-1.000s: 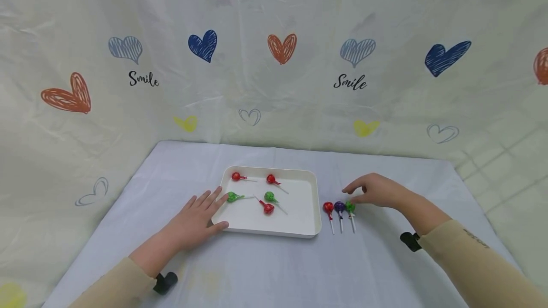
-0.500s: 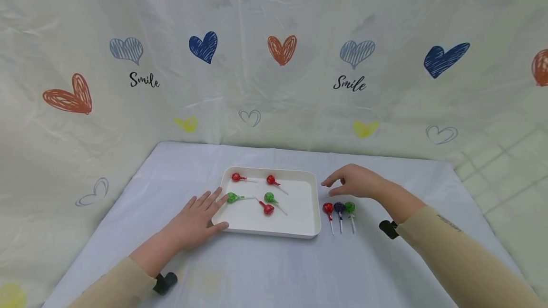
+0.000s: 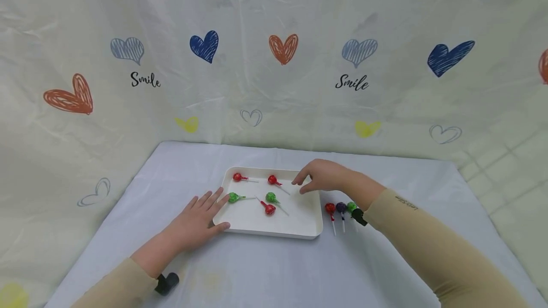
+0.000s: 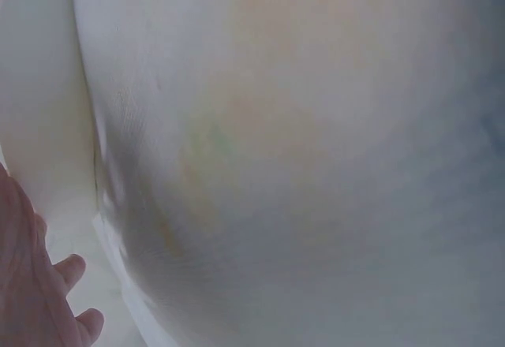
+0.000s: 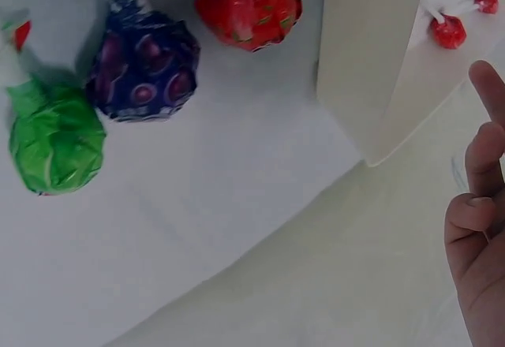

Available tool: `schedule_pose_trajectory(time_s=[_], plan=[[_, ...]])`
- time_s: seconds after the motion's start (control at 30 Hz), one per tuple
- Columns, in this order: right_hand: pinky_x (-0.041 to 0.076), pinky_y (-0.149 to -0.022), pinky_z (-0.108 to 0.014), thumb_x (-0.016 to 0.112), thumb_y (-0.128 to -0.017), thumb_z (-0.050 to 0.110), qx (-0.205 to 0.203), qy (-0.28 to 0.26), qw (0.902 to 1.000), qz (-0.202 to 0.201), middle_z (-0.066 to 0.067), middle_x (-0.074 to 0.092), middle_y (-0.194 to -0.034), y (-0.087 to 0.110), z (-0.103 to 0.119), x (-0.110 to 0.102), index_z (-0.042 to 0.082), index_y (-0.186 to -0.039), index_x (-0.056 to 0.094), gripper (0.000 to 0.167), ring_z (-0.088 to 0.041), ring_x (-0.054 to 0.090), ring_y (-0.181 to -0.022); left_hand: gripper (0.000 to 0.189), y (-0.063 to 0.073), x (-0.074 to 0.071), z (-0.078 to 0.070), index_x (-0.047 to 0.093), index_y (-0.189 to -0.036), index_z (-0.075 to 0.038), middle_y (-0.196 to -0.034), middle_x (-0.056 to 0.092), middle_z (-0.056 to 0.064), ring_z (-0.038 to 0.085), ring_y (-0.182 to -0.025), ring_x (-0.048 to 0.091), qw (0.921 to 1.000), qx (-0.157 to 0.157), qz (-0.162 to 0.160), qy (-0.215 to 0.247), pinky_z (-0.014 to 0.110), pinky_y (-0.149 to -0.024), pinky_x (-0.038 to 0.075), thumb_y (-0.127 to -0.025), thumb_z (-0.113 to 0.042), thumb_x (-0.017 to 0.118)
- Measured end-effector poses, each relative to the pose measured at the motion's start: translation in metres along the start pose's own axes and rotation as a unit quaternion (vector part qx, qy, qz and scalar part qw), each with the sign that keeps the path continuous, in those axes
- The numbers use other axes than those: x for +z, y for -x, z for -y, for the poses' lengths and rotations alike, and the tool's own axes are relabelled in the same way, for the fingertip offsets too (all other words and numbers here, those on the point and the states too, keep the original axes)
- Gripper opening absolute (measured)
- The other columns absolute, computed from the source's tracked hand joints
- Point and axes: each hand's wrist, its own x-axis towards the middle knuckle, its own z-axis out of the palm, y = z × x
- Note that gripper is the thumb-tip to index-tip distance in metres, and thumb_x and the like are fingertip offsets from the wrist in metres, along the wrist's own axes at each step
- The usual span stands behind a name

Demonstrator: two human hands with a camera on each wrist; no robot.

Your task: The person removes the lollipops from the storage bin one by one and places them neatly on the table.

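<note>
My left hand (image 3: 194, 220) lies with spread fingers against the left rim of a shallow white tray (image 3: 299, 222). Over the tray's right end hovers my right hand (image 3: 327, 176), fingers loosely bent and nothing held between them. Several wrapped lollipops lie in the tray: a red lollipop (image 3: 237, 177) at the back left, a second red lollipop (image 3: 272, 180) nearest the right fingertips, a green lollipop (image 3: 233, 197) by the left fingers, others in the middle. Right of the tray, a red lollipop (image 5: 251, 8), a purple lollipop (image 5: 142, 67) and a green lollipop (image 5: 57, 142) form a row.
A white cloth (image 3: 257, 270) covers the table. Behind it hangs a pale curtain (image 3: 308, 108) printed with hearts and "Smile". The right wrist's black camera (image 3: 358, 216) partly covers the green lollipop of the row.
My right hand has moved left from the green lollipop in the row, past the other two, to above the tray's right end. The left hand and the lollipops stay put.
</note>
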Motion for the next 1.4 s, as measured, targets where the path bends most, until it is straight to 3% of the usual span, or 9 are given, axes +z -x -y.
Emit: schedule_pose_trajectory(time_s=[0.17,0.47,0.83,1.07,1.4], plan=[[0.052,-0.086,-0.034,0.078,-0.087,0.026,-0.008,0.007,0.9999,0.011,0.005,0.073,-0.108,-0.013,0.018,0.001,0.023,-0.117,0.076,0.029,-0.014,0.061,-0.097,0.089,0.0,0.0,0.001,0.023,-0.159,-0.022,-0.166,0.013,0.003,0.035,-0.15,0.018,1.0,0.001,0.001,-0.003,0.06,-0.118,0.014,-0.091,-0.078,0.034],[0.05,-0.094,-0.035,0.08,-0.086,0.026,-0.021,0.032,0.999,0.025,0.012,0.072,-0.105,-0.041,0.033,0.011,0.025,-0.115,0.076,0.03,-0.018,0.062,-0.111,0.086,0.001,-0.002,-0.001,0.024,-0.159,-0.021,-0.166,0.014,0.004,0.035,-0.15,0.018,1.0,-0.001,0.001,0.001,0.06,-0.118,0.014,-0.092,-0.073,0.041],[0.05,-0.088,-0.03,0.078,-0.087,0.029,-0.016,0.066,0.9964,0.051,0.017,0.067,-0.102,-0.06,0.049,0.023,0.033,-0.109,0.077,0.022,-0.008,0.057,-0.096,0.086,-0.001,0.0,0.001,0.023,-0.159,-0.022,-0.166,0.013,0.003,0.035,-0.15,0.017,1.0,-0.002,0.004,0.005,0.06,-0.118,0.013,-0.092,-0.073,0.041],[0.048,-0.097,-0.033,0.077,-0.088,0.028,-0.004,0.089,0.9937,0.068,0.019,0.066,-0.104,-0.067,0.056,0.031,0.034,-0.113,0.076,0.026,-0.008,0.056,-0.103,0.084,-0.003,0.004,0.002,0.022,-0.16,-0.023,-0.167,0.011,0.002,0.034,-0.15,0.016,1.0,-0.004,0.006,0.001,0.059,-0.118,0.012,-0.094,-0.069,0.045],[0.049,-0.095,-0.031,0.075,-0.09,0.026,-0.006,0.105,0.9916,0.075,0.018,0.065,-0.104,-0.073,0.056,0.037,0.033,-0.112,0.077,0.023,-0.008,0.055,-0.1,0.085,-0.002,0.002,0.002,0.021,-0.16,-0.023,-0.167,0.011,0.001,0.033,-0.15,0.016,0.9999,-0.007,0.005,0.005,0.059,-0.119,0.012,-0.093,-0.07,0.046]])
